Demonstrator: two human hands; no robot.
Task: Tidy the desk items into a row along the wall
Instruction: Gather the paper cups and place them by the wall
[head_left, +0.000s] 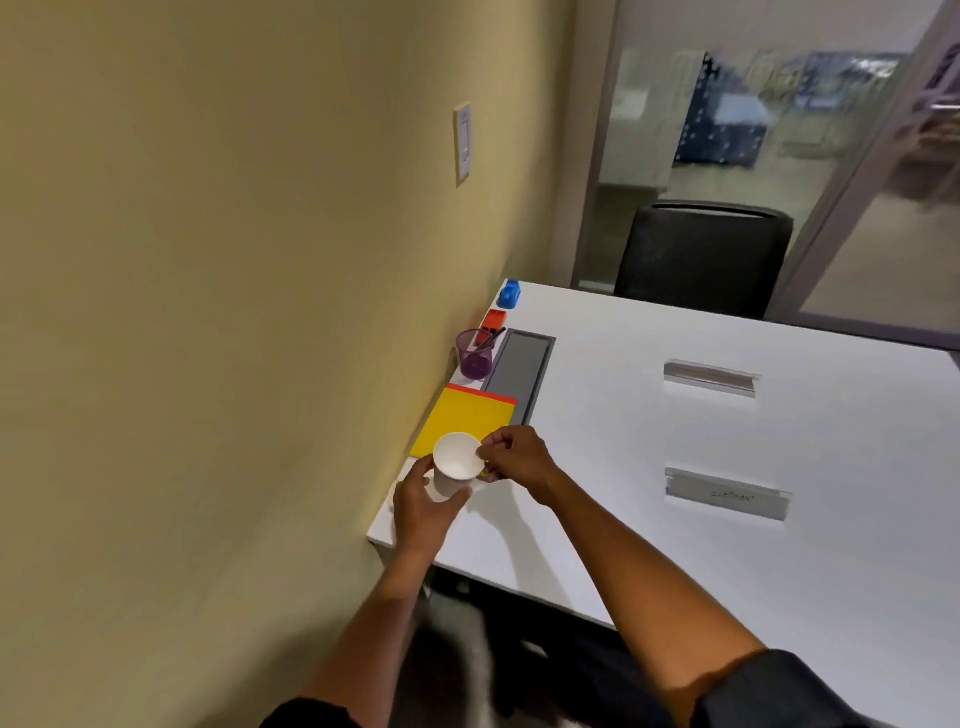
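You're in an office: a white laminate table with a grey cable tray, a black mesh desk chair, and a glass partition wall behind it.

Obstacles, wall strip at my 12 o'clock: yellow pad, purple cup, red item, blue item, wall tight at 9. Open passage: bare desk from 1 to 3 o'clock, with two grey slots set into its surface.
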